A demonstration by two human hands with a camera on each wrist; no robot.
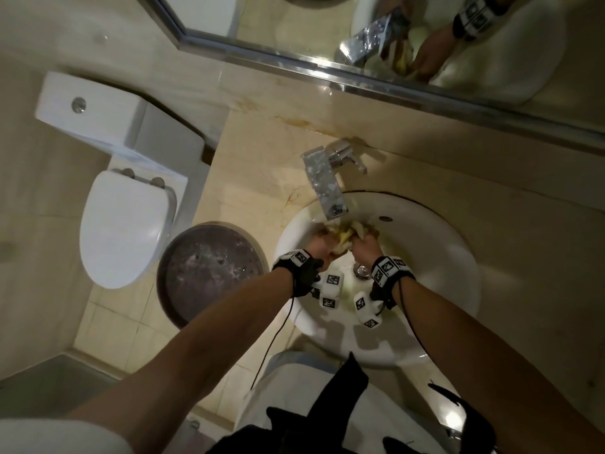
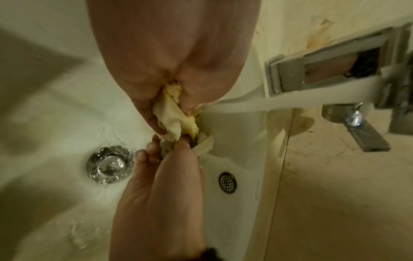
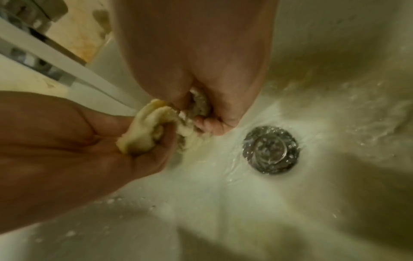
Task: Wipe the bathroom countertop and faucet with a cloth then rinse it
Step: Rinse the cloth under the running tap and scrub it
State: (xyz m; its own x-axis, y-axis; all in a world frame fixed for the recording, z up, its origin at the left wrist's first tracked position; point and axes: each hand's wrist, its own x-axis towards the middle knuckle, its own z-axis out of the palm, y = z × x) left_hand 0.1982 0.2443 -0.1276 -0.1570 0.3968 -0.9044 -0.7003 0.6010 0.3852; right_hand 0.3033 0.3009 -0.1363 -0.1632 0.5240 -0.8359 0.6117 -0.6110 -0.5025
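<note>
A wet yellow cloth [image 1: 343, 236] is bunched between both hands inside the white sink [image 1: 458, 273], right under the chrome faucet [image 1: 324, 181]. My left hand [image 1: 322, 248] grips the cloth's left part, and my right hand [image 1: 364, 243] grips its right part. In the left wrist view the left hand [image 2: 154, 114] curls round the cloth [image 2: 172, 114] while water [image 2: 257, 104] streams from the spout [image 2: 324, 65] onto it. From the right wrist the right hand [image 3: 201, 114] squeezes one end and the left hand [image 3: 138, 150] holds the cloth [image 3: 145, 128]. The beige countertop [image 1: 262, 165] surrounds the sink.
A chrome drain plug [image 3: 270, 150] sits in the basin with water running over it, and an overflow hole [image 2: 228, 182] is in the back wall. A toilet [image 1: 124, 224] and a round dark bin [image 1: 209, 267] stand left of the counter. A mirror [image 1: 393, 44] hangs behind the faucet.
</note>
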